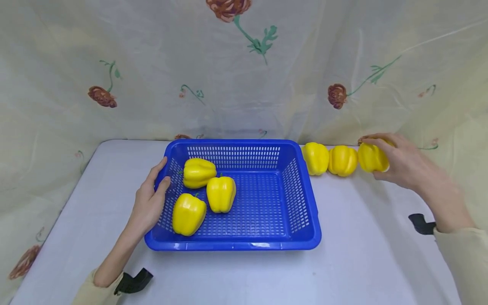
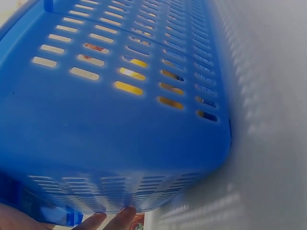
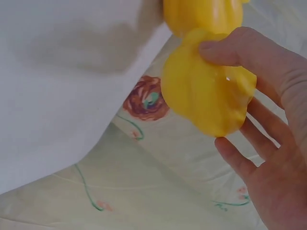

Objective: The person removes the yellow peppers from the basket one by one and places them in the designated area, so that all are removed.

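Note:
A blue plastic basket stands on the table, with three yellow bell peppers in its left half. My left hand grips the basket's left rim, thumb over the edge; in the left wrist view its fingertips touch the basket's outer wall. At the table's back right, my right hand holds a yellow bell pepper. Seen from the right wrist, the thumb lies on one side of this pepper and the other fingers are around it, partly hidden.
Two more yellow bell peppers, one beside the basket and one nearer my right hand, sit in a row along the back edge. A flowered cloth hangs behind the white table.

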The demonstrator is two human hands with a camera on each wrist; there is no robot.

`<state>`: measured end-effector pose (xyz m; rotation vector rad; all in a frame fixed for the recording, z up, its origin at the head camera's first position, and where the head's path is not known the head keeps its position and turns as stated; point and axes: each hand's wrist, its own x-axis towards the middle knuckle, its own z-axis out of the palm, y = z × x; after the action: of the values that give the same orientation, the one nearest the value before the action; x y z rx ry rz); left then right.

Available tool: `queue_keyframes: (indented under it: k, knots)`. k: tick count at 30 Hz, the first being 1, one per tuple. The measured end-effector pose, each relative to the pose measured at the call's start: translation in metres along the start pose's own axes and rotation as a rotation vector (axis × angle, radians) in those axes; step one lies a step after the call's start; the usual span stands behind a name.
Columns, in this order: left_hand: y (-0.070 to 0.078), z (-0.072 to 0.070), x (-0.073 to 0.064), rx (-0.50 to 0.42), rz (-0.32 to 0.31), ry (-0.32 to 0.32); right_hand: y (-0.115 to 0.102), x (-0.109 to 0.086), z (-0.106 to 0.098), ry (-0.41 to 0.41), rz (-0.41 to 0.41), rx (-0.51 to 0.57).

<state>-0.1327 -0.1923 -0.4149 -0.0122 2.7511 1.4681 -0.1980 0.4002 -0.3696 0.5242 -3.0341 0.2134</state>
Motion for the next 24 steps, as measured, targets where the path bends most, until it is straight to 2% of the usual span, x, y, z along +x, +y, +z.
queue_keyframes:
  k: [10,16,24]
  knots:
    - [0.000,0.000,0.000,-0.002,-0.001,0.007,0.019,0.006,0.016,-0.157,0.089,0.010]
    - [0.001,0.000,-0.001,0.000,-0.001,0.010,0.022,0.009,0.023,-0.195,0.108,0.019]
    - [0.001,-0.001,-0.001,-0.003,-0.008,0.013,0.023,0.013,0.028,-0.196,0.098,0.033]
